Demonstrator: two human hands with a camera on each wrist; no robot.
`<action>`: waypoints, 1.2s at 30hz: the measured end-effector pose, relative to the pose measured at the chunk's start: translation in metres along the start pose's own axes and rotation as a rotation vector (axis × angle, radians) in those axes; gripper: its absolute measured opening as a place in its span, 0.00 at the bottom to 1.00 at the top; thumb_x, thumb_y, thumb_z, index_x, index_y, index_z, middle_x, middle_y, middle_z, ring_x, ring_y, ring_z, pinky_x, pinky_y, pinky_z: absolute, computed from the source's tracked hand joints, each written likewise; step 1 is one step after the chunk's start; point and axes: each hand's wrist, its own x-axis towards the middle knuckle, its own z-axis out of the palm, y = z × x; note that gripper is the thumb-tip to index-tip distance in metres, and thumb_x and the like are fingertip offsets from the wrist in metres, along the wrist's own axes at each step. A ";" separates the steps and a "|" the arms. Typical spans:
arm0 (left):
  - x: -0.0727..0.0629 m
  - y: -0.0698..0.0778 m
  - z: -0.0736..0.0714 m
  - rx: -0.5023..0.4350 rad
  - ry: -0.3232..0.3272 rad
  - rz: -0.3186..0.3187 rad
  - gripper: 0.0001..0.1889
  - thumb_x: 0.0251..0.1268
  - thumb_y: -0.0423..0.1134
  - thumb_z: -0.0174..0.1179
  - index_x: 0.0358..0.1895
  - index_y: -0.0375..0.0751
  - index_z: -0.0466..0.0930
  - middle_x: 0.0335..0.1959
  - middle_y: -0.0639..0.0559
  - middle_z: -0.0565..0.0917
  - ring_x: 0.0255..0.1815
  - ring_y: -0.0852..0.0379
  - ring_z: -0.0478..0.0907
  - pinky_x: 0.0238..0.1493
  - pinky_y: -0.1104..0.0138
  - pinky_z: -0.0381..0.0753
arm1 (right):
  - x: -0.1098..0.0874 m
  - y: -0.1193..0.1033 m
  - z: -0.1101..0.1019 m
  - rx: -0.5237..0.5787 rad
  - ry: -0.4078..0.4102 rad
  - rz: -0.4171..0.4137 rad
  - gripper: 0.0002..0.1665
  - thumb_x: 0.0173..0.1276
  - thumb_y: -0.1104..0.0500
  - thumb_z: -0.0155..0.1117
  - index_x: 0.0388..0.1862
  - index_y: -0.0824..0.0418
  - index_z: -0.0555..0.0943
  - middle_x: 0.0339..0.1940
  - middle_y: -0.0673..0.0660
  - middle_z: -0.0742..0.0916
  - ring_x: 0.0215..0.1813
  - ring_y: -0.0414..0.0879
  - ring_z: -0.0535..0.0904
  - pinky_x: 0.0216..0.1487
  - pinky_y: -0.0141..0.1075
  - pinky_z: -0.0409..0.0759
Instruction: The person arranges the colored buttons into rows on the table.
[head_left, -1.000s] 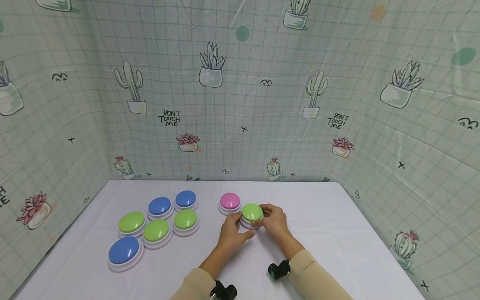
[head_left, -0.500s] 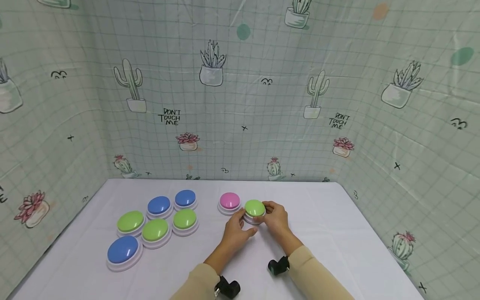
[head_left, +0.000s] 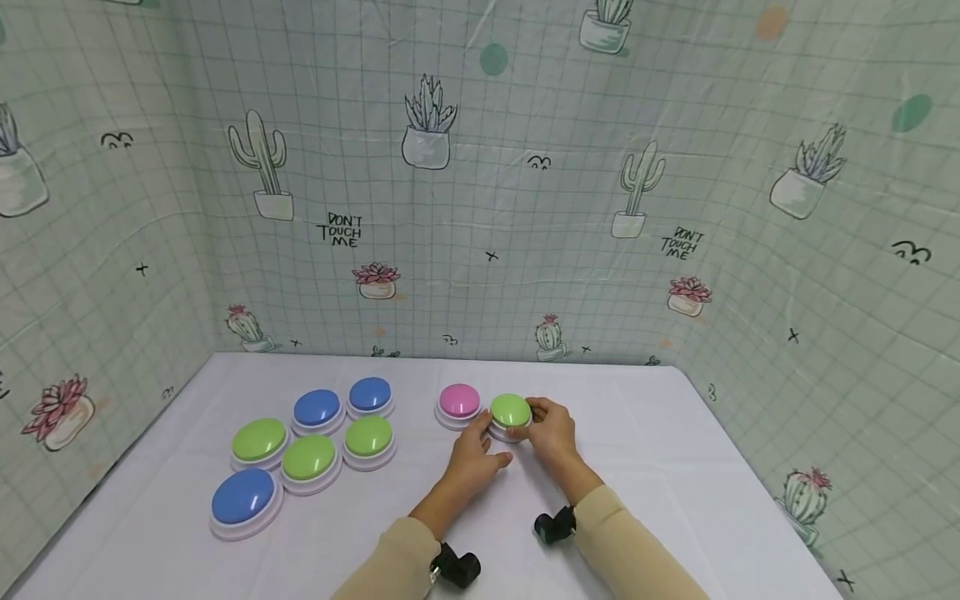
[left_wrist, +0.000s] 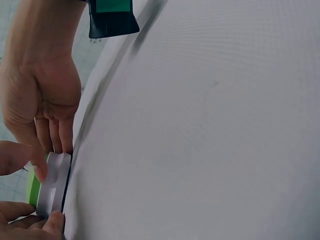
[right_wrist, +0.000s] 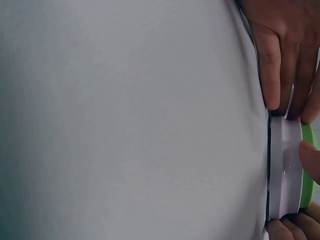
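Note:
A green buzzer button [head_left: 510,411] with a white round base sits flat on the table, just right of a pink buzzer button [head_left: 459,401]. My right hand [head_left: 552,433] grips its right side, thumb across the front and fingers behind. At the left side, my left hand [head_left: 471,458] touches the base with nearly straight fingertips, its thumb held away. The left wrist view shows the button's white base [left_wrist: 52,185] between both hands. In the right wrist view, the right thumb [right_wrist: 311,159] lies against the front, and the left fingers [right_wrist: 272,75] meet the other side.
At the left stand three blue buzzer buttons [head_left: 242,497] and three green buzzer buttons [head_left: 308,458], grouped close together. A white cloth covers the table [head_left: 637,467]. Cactus-print fabric walls [head_left: 480,200] rise at the back and both sides.
Both hands have moved the green button slightly away and to the right, so it now stands beside the pink one. The other buttons keep their places, while the head view has shifted a little.

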 end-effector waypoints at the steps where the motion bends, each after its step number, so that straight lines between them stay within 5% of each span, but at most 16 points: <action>1: 0.000 0.000 0.000 -0.004 -0.003 0.000 0.43 0.59 0.20 0.68 0.77 0.19 0.58 0.81 0.27 0.57 0.79 0.32 0.61 0.76 0.50 0.69 | 0.001 0.000 0.000 0.003 0.000 0.002 0.37 0.53 0.74 0.80 0.64 0.75 0.79 0.63 0.72 0.84 0.69 0.64 0.79 0.72 0.53 0.76; 36: 0.009 -0.006 0.004 -0.022 -0.040 -0.012 0.44 0.62 0.22 0.70 0.79 0.20 0.54 0.84 0.30 0.50 0.78 0.30 0.63 0.76 0.48 0.69 | 0.022 0.000 0.002 0.037 -0.030 0.035 0.41 0.54 0.74 0.80 0.68 0.73 0.77 0.68 0.71 0.81 0.73 0.63 0.75 0.76 0.51 0.72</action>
